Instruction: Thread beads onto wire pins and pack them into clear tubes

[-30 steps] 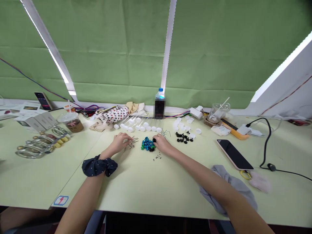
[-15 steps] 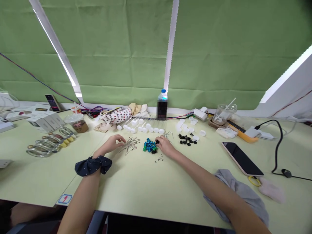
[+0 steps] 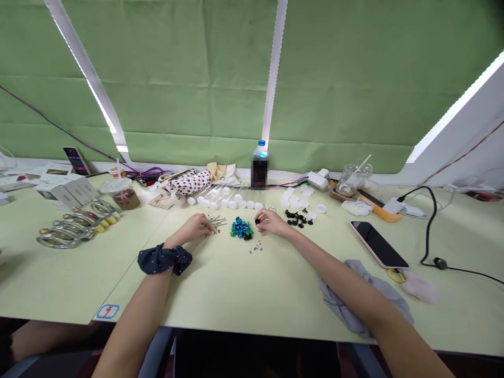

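Observation:
My left hand [image 3: 193, 227] is at the left end of a loose pile of thin metal rods [image 3: 219, 221], fingers curled together over them. I cannot make out what is pinched there. Between the thumb and fingers of my right hand [image 3: 272, 223] is a small black part [image 3: 258, 221], just right of a heap of shiny blue and green metal parts [image 3: 240, 228]. Tiny grey pieces [image 3: 256, 247] lie scattered below that hand. Black flat-headed parts [image 3: 300, 218] are spread out to its right.
Clear tubes with white caps [image 3: 237, 198] lie behind the hands, and loose white caps [image 3: 293, 198] sit farther right. A bottle [image 3: 260, 170] stands at the back. On the right are a phone [image 3: 378, 244] and grey cloth [image 3: 348, 304]; on the left, a drink cup [image 3: 126, 198].
My left hand has moved right, and its fingers have closed over the rods. My right hand has lifted slightly away from the blue heap with the black part. The view has shifted a little.

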Available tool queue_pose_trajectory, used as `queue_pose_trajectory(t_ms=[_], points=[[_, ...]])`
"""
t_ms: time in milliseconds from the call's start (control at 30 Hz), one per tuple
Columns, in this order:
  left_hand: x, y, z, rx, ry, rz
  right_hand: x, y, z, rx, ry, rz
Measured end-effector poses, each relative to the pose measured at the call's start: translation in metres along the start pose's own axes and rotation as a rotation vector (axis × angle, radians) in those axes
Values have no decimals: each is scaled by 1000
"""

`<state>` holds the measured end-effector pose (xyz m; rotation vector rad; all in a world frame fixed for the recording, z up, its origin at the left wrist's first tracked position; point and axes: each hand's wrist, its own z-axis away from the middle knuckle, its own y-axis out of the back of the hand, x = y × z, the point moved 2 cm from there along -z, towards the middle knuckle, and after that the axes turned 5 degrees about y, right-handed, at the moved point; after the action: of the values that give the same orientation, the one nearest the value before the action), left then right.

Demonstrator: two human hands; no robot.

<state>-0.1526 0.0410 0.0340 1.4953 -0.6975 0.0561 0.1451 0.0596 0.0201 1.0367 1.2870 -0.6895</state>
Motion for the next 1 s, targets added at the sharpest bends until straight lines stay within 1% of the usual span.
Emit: queue_pose_trajectory(t_ms=[133,233,300,400,500,567,633,700,800,1000], points=[[-2,0,-1,21,-1,-21,3,3,10,-16,13,-196],[-2,3,0,99,3,-14,8,0,15,-19,-15,-264],[-3,6,0,190,-1,-7,11,-3,16,1,-15,-259],[-5,10,0,343,29,-37,13,-5,17,62,52,-185],[-9,11,-1,436,91,-59,16,-1,16,151,109,-127],[-11,12,-2,491,126,-12,18,1,15,183,110,-118],[-11,13,-1,547,153,100,21,3,15,185,98,-116],[-11,13,-1,569,168,252,23,2,14,177,87,-111],[-9,12,-3,554,171,418,24,1,15,175,79,-103],[-9,10,-4,539,169,511,24,-1,16,164,83,-116]])
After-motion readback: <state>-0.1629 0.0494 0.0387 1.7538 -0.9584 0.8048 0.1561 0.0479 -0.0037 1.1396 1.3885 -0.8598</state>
